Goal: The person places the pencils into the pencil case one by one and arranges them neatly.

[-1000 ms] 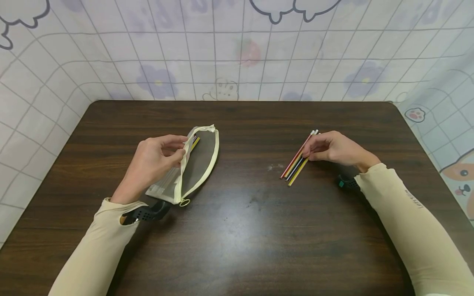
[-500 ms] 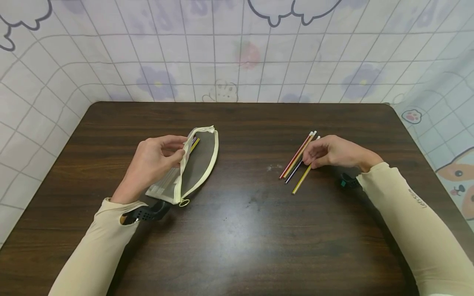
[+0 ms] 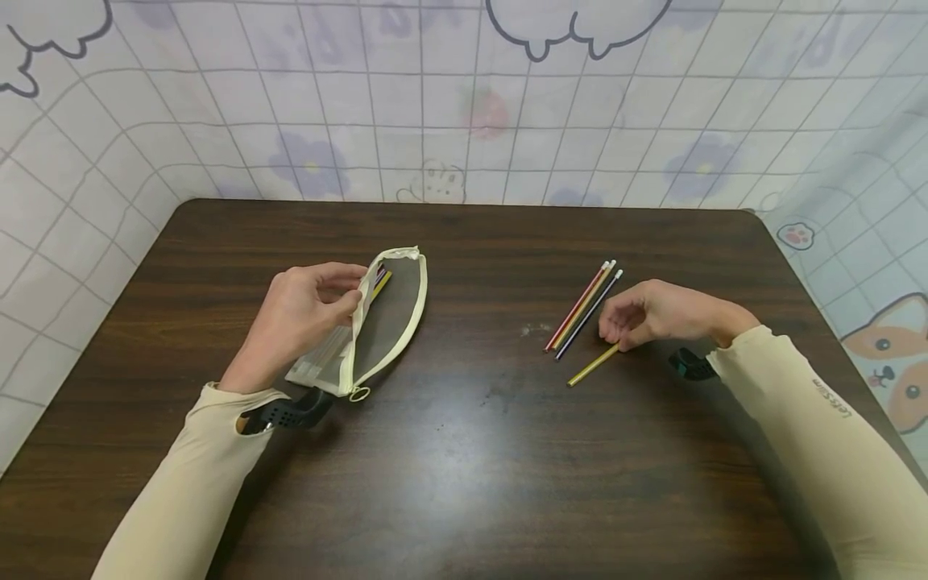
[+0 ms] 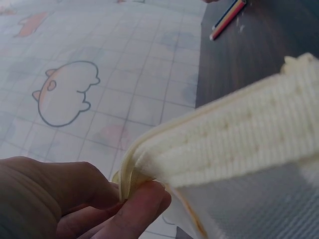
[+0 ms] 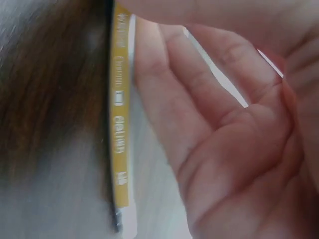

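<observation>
Pencil point(image 3: 593, 365) first, the yellow one: from the head camera it lies on the dark table point(image 3: 464, 451), split off from the other three pencils point(image 3: 583, 308), which rest together just beyond it. Its long axis runs on a slant, near end toward the middle of the table, far end tucked under the fingertips of the right hand point(image 3: 652, 312). That hand sits right on top of it, fingers curled down and pinching the far end against the wood, so the right hand is by far the nearer one. Across the table, well apart, the left hand point(image 3: 300, 318) pinches the cream zip edge of the mesh pouch point(image 3: 384, 322) and holds its mouth agape; a couple of pencils already show inside. The pouch opening lies to the left of the yellow pencil, with bare table between them. On to the left wrist camera: thumb and fingers point(image 4: 142, 209) clamp the ribbed cream edge of the pouch point(image 4: 239, 144) hard, and the loose pencils point(image 4: 228, 13) are tiny at the top, far off. Now the right wrist camera, very close: the yellow pencil point(image 5: 119, 124) runs straight up the picture along the tips of the curled fingers point(image 5: 169, 104), touching them, its dark end at the bottom.
</observation>
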Motion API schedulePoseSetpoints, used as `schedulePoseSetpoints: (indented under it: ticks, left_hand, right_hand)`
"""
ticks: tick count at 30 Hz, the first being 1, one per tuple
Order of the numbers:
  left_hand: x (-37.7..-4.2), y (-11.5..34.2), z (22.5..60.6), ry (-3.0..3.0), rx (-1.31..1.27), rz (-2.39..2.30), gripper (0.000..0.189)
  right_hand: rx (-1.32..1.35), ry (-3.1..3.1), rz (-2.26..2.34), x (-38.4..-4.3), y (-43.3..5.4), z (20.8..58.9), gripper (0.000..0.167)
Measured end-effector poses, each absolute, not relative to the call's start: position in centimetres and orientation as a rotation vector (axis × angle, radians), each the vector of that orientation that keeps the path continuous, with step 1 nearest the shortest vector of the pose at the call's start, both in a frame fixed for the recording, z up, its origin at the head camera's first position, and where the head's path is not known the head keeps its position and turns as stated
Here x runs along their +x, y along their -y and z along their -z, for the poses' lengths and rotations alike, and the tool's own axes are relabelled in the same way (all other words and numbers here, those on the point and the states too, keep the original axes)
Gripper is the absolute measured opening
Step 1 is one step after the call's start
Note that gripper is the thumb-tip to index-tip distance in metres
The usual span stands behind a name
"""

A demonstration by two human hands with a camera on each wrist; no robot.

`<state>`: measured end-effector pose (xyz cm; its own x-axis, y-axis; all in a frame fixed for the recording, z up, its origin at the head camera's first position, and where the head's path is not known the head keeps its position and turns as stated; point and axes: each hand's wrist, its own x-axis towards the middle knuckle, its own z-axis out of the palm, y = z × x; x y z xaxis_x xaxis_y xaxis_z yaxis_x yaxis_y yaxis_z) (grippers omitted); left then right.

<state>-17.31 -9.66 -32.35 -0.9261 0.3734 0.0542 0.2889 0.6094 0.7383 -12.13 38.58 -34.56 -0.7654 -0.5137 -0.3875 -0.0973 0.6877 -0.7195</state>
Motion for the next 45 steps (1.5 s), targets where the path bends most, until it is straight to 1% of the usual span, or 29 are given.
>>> schedulePoseSetpoints:
  ticks: [5, 8, 28, 38, 45]
  left_hand:
    - [-17.4, 9.6, 32.3, -2.717, 0.559, -1.224, 0.031]
    - [-17.3, 9.6, 32.3, -2.711, 0.561, -1.23, 0.032]
    - [-17.3, 9.8, 32.0, -2.721, 0.57, -1.224, 0.031]
    - [-17.2, 9.8, 32.1, -2.717, 0.561, -1.22, 0.031]
    - [-17.2, 9.7, 32.1, -2.728, 0.577, -1.216, 0.031]
  right_hand:
    - [-0.5, -2.351, 0.913, -12.0, -38.5, 34.8, 0.019]
    - [-0.469, -2.367, 0.893, -11.9, -38.4, 35.1, 0.021]
    - [-0.467, -2.362, 0.922, -10.8, -38.4, 35.0, 0.019]
    - [-0.482, -2.359, 0.925, -9.8, -37.1, 34.7, 0.031]
    - [-0.554, -2.358, 0.997, -9.2, -35.8, 34.7, 0.024]
